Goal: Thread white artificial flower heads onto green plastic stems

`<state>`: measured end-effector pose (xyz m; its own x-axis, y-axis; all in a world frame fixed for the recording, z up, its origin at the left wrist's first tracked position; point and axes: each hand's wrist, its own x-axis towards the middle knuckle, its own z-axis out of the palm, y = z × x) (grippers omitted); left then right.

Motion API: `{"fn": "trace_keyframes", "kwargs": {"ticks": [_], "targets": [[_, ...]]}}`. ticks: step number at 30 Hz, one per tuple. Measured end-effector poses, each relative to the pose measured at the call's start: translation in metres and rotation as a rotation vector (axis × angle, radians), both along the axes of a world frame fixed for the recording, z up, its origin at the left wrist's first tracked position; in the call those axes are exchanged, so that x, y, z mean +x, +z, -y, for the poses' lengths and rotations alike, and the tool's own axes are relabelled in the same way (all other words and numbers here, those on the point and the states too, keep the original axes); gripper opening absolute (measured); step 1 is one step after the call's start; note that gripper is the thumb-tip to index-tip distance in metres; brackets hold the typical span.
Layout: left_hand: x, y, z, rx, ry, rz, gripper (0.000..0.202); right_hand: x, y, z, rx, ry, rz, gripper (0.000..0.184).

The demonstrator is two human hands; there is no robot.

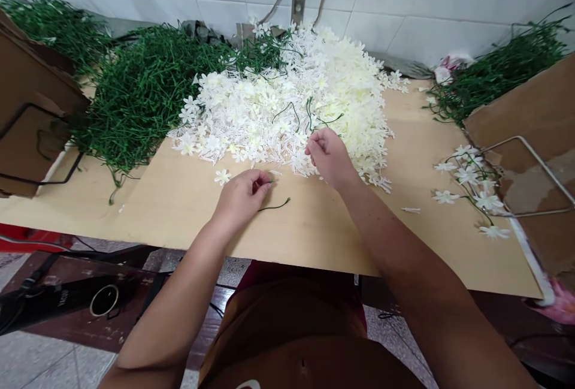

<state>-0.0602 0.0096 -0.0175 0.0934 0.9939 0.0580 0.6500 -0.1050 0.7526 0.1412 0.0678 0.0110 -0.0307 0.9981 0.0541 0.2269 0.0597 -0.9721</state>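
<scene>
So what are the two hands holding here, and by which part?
The left hand pinches a thin green stem at one end, the rest lying on the board. The right hand rests its fingertips in the white flower pile; whether it grips a flower cannot be told.

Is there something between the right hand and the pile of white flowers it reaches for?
No, nothing visible. The right hand already touches the near edge of the white flower pile. The left hand pinches a green stem on the board.
</scene>
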Motion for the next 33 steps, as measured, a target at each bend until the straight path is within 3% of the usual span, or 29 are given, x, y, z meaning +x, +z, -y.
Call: {"fn": "trace_keyframes", "kwargs": {"ticks": [3,10,14,18,21,24,28,33], "targets": [[0.005,0.009,-0.003,0.033,-0.076,-0.134,0.013,0.022,0.000,0.012,-0.027,-0.002,-0.105,0.008],[0.038,0.028,-0.020,0.163,-0.170,-0.369,0.021,0.077,0.005,0.059,-0.087,-0.079,-0.140,0.026],[0.071,0.036,-0.029,0.175,-0.293,-0.547,0.027,0.088,0.004,0.077,-0.044,-0.161,-0.117,0.022],[0.082,0.037,-0.038,0.151,-0.291,-0.626,0.022,0.089,0.000,0.084,-0.021,-0.195,-0.092,0.019],[0.076,0.037,-0.047,0.176,-0.209,-0.448,0.018,0.088,-0.004,0.085,-0.041,-0.198,-0.100,0.018],[0.073,0.040,-0.053,0.139,-0.086,-0.106,0.009,0.082,-0.008,0.082,-0.061,-0.186,-0.153,0.020],[0.082,0.047,-0.048,-0.040,-0.031,0.444,0.004,0.064,-0.014,0.076,-0.060,-0.172,-0.287,0.024],[0.097,0.046,-0.023,-0.299,-0.034,0.834,0.021,0.042,-0.018,0.074,-0.135,-0.130,-0.488,0.029]]}}
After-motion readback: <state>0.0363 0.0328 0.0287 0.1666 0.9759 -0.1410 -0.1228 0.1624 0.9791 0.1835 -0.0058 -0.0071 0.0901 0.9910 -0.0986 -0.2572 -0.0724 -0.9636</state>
